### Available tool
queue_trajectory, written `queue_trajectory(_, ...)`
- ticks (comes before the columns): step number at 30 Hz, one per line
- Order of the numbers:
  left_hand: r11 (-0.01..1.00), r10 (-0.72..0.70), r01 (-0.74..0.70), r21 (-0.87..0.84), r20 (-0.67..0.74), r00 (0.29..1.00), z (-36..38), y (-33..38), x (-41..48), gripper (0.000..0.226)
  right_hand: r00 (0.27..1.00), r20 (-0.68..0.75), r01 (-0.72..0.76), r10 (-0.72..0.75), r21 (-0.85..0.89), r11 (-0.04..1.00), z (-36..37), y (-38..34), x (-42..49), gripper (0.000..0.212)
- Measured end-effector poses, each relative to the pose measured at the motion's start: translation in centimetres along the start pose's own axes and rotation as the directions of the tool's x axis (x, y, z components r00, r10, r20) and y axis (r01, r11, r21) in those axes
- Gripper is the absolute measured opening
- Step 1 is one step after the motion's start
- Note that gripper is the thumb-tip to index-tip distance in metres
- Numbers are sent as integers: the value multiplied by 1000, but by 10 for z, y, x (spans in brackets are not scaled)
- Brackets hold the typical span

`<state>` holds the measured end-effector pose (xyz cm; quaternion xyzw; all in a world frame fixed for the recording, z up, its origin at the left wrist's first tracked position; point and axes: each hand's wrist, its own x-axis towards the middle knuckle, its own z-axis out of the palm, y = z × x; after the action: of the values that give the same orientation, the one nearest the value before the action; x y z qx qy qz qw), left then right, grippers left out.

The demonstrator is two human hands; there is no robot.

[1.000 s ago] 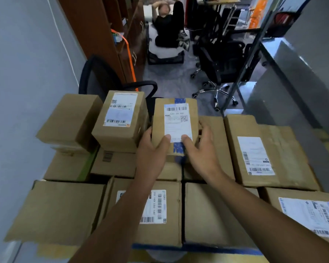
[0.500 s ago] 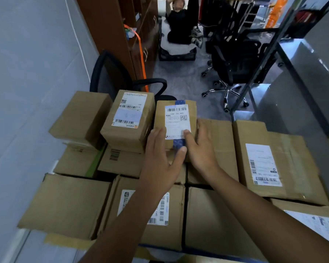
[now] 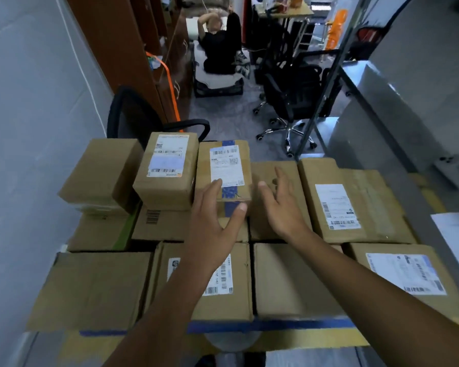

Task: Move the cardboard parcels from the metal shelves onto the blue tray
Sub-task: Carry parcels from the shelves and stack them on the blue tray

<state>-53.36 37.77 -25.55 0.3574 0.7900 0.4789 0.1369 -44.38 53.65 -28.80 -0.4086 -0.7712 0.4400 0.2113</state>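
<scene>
A small taped parcel (image 3: 224, 170) is seen standing on top of the stacked parcels, just beside a labelled parcel (image 3: 167, 168) on its left. The left hand (image 3: 212, 234) is spread open, with fingertips resting on the taped parcel's near edge; nothing is gripped. The right hand (image 3: 281, 207) is held open just beside it, over a plain parcel (image 3: 276, 176), holding nothing. The stack is carried by the blue tray (image 3: 276, 324), whose edge shows below.

Single head view looks forward and down, close above stacked parcels (image 3: 223, 170).
</scene>
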Motion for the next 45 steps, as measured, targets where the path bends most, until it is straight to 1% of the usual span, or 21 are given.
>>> queue_trajectory(4, 991, 128, -123, -54, 110, 986, 4, 3, -8, 64, 989, -143, 20, -35, -107, 994, -39, 3, -48, 66)
queue_trajectory(8, 976, 216, -201, -82, 250, 944, 10, 6, -30, 65, 961, -276, -42, -14, -197, 980, -68, 11, -129, 64)
queue_trajectory(10, 963, 266, -234, -134, 316, 911, 19, 10, -48, 60, 938, -346, -98, 7, -246, 964, -79, 16, -175, 65)
queue_trajectory(12, 948, 313, -258, -187, 390, 866, 29, 18, -73, 57, 919, -390, -169, 54, -267, 949, -91, 21, -226, 70)
queue_trajectory(15, 920, 389, -301, -250, 505, 771, 49, 38, -115, 56, 869, -482, -264, 116, -252, 931, -112, 32, -310, 76)
queue_trajectory(17, 901, 434, -327, -285, 579, 690, 63, 56, -150, 60, 804, -575, -335, 153, -225, 915, -128, 40, -371, 71)
queue_trajectory(19, 877, 478, -355, -323, 640, 601, 76, 78, -188, 63, 722, -661, -423, 204, -189, 886, -144, 44, -435, 71)
queue_trajectory(22, 822, 560, -395, -411, 709, 429, 96, 111, -258, 65, 596, -765, -535, 243, -154, 831, -161, 50, -531, 72)
queue_trajectory(24, 790, 587, -418, -448, 749, 308, 108, 133, -316, 66, 496, -824, -584, 275, -82, 807, -168, 51, -596, 72)
queue_trajectory(26, 761, 609, -424, -491, 766, 206, 116, 155, -379, 66, 395, -866, -612, 306, -1, 790, -172, 53, -662, 71)
queue_trajectory(28, 743, 621, -401, -536, 775, 115, 122, 177, -448, 65, 307, -895, -632, 324, 63, 772, -176, 53, -728, 74)
queue_trajectory(30, 718, 638, -396, -573, 769, 42, 127, 195, -516, 64, 230, -912, -656, 340, 113, 746, -178, 54, -794, 73)
queue_trajectory(32, 687, 656, -377, -621, 754, -46, 130, 211, -585, 63, 162, -927, -683, 338, 142, 717, -179, 55, -858, 73)
queue_trajectory(34, 654, 678, -361, -665, 727, -110, 132, 223, -650, 61, 94, -939, -705, 330, 171, 688, -180, 57, -918, 71)
queue_trajectory(38, 616, 688, -336, -713, 694, -212, 129, 243, -754, 60, -49, -948, -700, 316, 258, 666, -182, 55, -1017, 69)
queue_trajectory(41, 579, 698, -324, -748, 661, -277, 130, 258, -809, 60, -123, -945, -692, 304, 301, 656, -188, 56, -1072, 69)
queue_trajectory(45, 560, 698, -299, -773, 634, -332, 148, 279, -870, 59, -213, -935, -670, 285, 352, 653, -208, 72, -1124, 72)
